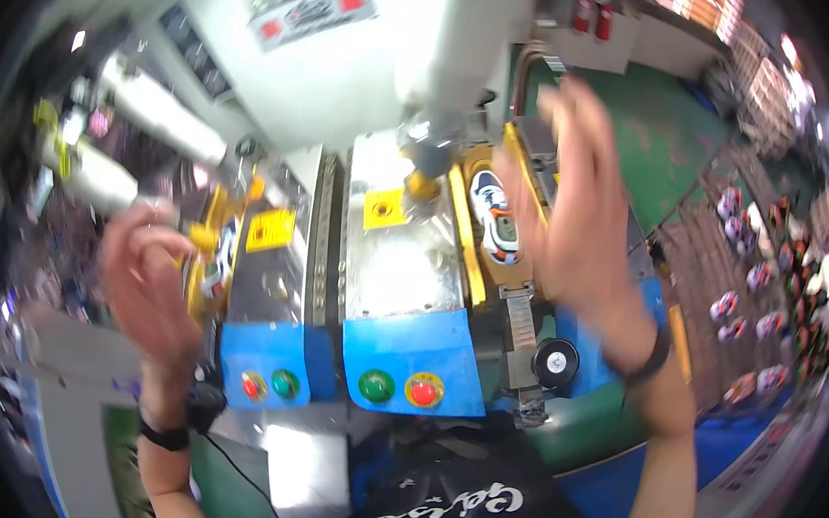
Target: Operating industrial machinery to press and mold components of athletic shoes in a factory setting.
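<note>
Factory floor, green paint, with racks of finished shoes well to the right of the press. The press, my landmark, is a large white machine with two blue-fronted stations carrying green and red buttons. A shoe lies sole-up in the yellow-edged cradle just right of the press's right station; I judge it loaded but not yet pressed. My right hand hovers open above that shoe, grasping nothing. My left hand, left of the press, looks loosely curled; I cannot tell whether it grips anything.
</note>
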The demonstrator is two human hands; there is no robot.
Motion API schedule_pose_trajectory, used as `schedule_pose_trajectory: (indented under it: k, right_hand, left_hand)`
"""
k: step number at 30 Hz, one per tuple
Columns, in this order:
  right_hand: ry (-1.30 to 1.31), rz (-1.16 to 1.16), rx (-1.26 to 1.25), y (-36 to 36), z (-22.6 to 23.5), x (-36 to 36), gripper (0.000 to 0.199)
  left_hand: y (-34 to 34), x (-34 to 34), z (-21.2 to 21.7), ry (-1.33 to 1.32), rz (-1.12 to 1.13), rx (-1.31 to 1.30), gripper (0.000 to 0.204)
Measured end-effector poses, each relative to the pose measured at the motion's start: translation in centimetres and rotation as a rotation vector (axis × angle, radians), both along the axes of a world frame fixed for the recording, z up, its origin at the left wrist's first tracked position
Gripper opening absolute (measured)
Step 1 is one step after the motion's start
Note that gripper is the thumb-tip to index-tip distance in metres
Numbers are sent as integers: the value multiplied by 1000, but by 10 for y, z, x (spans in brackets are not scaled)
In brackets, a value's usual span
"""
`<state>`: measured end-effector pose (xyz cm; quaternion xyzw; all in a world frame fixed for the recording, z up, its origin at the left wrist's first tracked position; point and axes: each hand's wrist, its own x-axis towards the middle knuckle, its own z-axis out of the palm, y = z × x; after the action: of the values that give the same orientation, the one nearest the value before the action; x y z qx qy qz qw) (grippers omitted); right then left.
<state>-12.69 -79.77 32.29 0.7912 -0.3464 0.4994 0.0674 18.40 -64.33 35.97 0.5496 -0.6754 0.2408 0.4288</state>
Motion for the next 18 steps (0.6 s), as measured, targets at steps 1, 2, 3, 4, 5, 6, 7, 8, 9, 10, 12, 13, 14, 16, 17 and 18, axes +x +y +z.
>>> schedule_pose_trajectory:
  k: [1,2,3,4,5,6,7,8,9,10,12,13,14,16,17,18]
  right_hand:
    - [86,60,101,41,-20,12,57]
    - [139,284,282,76,-40,33,62]
    - [251,363,264,110,-66,58,67]
    - [374,406,367,135,-89,84,70]
    - [588,459,497,154,-113,108,73]
    - [676,511,426,158,-135,126,74]
    - [917,572,456,164,-152,137,75]
    - [1004,505,357,171,-163,145,77]
    - [1211,447,344,175,-171,150,80]
    - [1083,449,357,180,-174,150,82]
    - [812,556,379,199,-170,148,89]
    - [746,609,455,213,-166,149,85]
    - [731,644,535,228,-163,151,81]
    - [636,730,611,254,-161,157,72]
    - [636,790,605,264,-162,159,67]
    - [596,844,708,272,-164,161,62]
  left_hand:
    - [27,7,-40,24,-7,19,28]
    - [56,6,-78,162,-54,37,25]
    - [80,2,-112,327,-74,59,22]
    - [99,-7,-142,518,-60,56,21]
    - [117,-21,-168,688,-90,52,21]
    - [138,-32,-188,850,5,96,20]
    - [157,-48,-205,943,6,127,18]
    - [172,-58,-220,973,52,158,18]
    - [187,-65,-232,1023,72,216,16]
    - [199,-73,-243,1115,83,228,15]
    - [223,-83,-257,1232,130,287,14]
    - [230,-84,-263,1262,139,280,14]
    - [237,-83,-268,1322,177,320,15]
    - [247,-81,-274,1281,227,300,16]
    - [250,-79,-276,1230,278,313,19]
    - [253,-77,-278,1279,262,302,23]
